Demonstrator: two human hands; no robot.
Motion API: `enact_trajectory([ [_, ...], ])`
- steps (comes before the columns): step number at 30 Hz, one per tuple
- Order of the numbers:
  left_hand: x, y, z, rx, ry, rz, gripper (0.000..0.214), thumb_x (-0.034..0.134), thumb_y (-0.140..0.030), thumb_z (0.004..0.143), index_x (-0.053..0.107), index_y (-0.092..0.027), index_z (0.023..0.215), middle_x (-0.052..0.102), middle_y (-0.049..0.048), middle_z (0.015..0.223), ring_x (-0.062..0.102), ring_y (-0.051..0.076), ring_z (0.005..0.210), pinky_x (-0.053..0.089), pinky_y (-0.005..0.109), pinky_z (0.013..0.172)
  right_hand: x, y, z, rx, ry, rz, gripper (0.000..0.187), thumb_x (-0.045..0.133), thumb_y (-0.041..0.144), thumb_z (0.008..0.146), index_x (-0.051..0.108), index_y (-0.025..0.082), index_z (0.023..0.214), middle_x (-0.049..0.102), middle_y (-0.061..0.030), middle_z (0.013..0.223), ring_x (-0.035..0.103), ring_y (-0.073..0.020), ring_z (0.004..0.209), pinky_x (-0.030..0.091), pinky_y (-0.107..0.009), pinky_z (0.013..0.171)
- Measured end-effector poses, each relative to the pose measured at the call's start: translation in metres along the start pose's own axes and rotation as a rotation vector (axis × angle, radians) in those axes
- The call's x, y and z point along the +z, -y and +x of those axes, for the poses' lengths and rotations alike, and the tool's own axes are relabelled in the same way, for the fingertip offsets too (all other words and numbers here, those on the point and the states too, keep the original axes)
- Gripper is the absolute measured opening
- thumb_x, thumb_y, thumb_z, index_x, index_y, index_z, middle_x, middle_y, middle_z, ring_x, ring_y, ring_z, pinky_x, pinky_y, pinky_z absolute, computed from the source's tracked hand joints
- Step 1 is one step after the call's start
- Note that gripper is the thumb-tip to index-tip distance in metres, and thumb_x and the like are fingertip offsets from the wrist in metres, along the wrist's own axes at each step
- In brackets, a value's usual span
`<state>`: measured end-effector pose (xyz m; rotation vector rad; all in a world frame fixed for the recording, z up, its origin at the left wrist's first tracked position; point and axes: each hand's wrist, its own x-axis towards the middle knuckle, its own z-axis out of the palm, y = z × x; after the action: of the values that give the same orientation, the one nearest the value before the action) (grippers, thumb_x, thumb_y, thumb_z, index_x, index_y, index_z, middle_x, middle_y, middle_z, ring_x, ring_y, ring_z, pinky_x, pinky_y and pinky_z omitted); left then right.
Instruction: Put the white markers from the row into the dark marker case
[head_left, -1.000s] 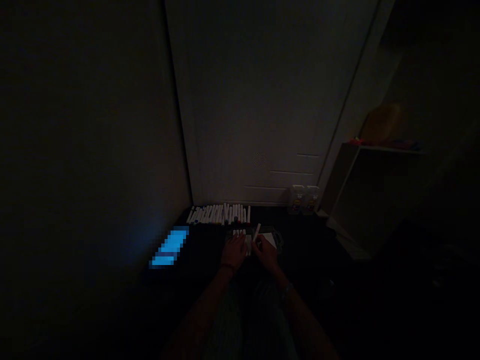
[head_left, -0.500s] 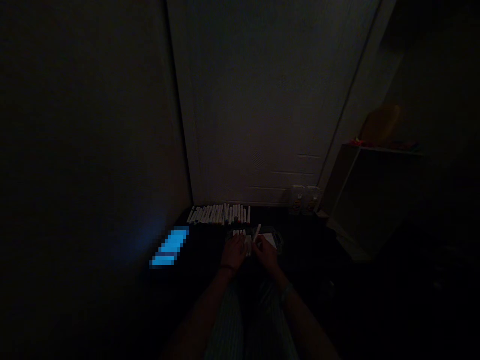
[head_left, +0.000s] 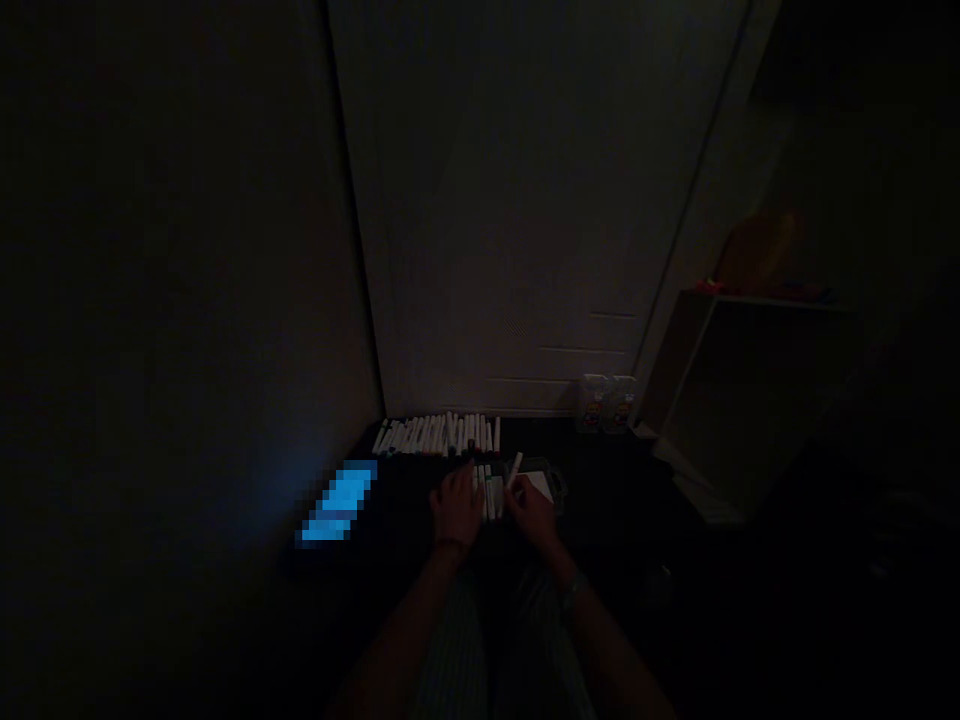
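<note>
The scene is very dark. My right hand (head_left: 532,515) is closed around a white marker (head_left: 514,470) that sticks up and away from it. My left hand (head_left: 457,505) lies with fingers stretched out over a short row of white markers (head_left: 489,492) on the dark floor. Behind them a longer row of white markers (head_left: 439,434) lies along the base of the wall. A pale flat sheet or case (head_left: 546,484) lies just right of my right hand.
A glowing blue screen (head_left: 337,500) lies on the floor at the left. Two small white bottles (head_left: 606,402) stand by the wall at the right, next to a low shelf unit (head_left: 742,390) with a yellow object (head_left: 761,250) on top.
My left hand has slid a little to the left and forward, uncovering more of the short row of markers. My right hand keeps hold of its marker.
</note>
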<state>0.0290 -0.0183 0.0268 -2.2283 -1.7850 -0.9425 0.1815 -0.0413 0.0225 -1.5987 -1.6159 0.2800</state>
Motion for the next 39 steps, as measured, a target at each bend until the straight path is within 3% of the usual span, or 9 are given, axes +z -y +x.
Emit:
enact_trajectory([
  [10,0.015,0.008,0.001,-0.034,-0.024,0.042,0.039,0.031,-0.029,0.089,0.047,-0.029,0.125,0.045,0.0043,0.134,0.038,0.029,0.115,0.029,0.055,0.091,0.005,-0.005,0.001,-0.03,-0.007,0.048,0.026,0.038,0.046,0.087,0.052,0.025,0.093,0.062,0.0025,0.076,0.059,-0.0122,0.063,0.036,-0.02,0.055],
  [16,0.013,0.005,-0.001,0.055,0.019,0.02,0.037,0.033,-0.034,0.089,0.048,-0.032,0.123,0.043,0.0014,0.136,0.036,0.029,0.116,0.028,0.052,0.091,0.005,-0.007,0.0,-0.013,0.001,0.021,0.027,0.039,0.046,0.086,0.052,0.023,0.093,0.061,0.0033,0.071,0.057,-0.0114,0.06,0.032,-0.02,0.053],
  [26,0.009,0.004,0.005,0.113,0.082,-0.005,0.028,0.03,-0.023,0.09,0.055,-0.022,0.104,0.057,0.0058,0.106,0.045,0.021,0.1,0.034,0.037,0.084,0.001,-0.003,0.001,0.021,0.012,0.005,0.025,0.041,0.045,0.084,0.052,0.023,0.089,0.06,0.0038,0.07,0.055,-0.0109,0.058,0.029,-0.02,0.052],
  [39,0.01,0.007,0.006,0.081,0.054,0.014,0.025,0.031,-0.025,0.09,0.055,-0.02,0.096,0.057,0.0067,0.099,0.046,0.022,0.094,0.035,0.036,0.079,0.002,-0.002,0.0,0.011,-0.002,0.006,0.026,0.041,0.046,0.084,0.053,0.023,0.089,0.06,0.0039,0.07,0.055,-0.0109,0.059,0.03,-0.02,0.052],
])
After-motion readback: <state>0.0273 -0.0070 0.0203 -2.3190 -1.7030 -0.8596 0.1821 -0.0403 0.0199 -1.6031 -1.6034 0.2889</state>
